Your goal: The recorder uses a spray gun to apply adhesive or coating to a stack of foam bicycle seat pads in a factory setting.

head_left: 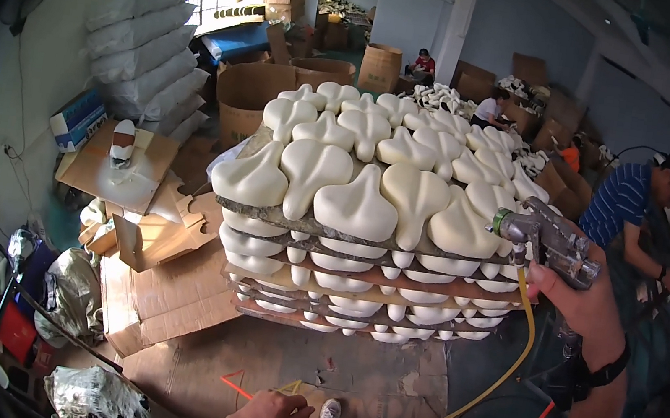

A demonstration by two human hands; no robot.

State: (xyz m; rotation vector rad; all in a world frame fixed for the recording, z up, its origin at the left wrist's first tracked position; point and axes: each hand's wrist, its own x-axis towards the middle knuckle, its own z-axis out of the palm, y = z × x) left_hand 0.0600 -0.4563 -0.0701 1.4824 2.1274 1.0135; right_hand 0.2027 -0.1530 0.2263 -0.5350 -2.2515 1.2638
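My right hand (585,305) grips a metal spray gun (546,241) with a green ring at its nozzle, level with the right end of the top layer. A yellow hose (522,344) hangs from the gun and curves down to the lower middle. The nozzle points left toward cream-white bicycle saddle-shaped foam pads (357,203), laid in rows on stacked boards (292,213). My left hand (274,414) is low in front of my body, fingers curled, beside an orange hose (239,388). What its fingers hold, if anything, is hidden.
Flattened cardboard (178,307) lies left of the stack. A cardboard sheet (122,168) holds one upright, part-white pad. White sacks (140,48) are piled by the wall. Nearby at right, a person in a striped shirt (620,196) bends over a rack; others sit farther back.
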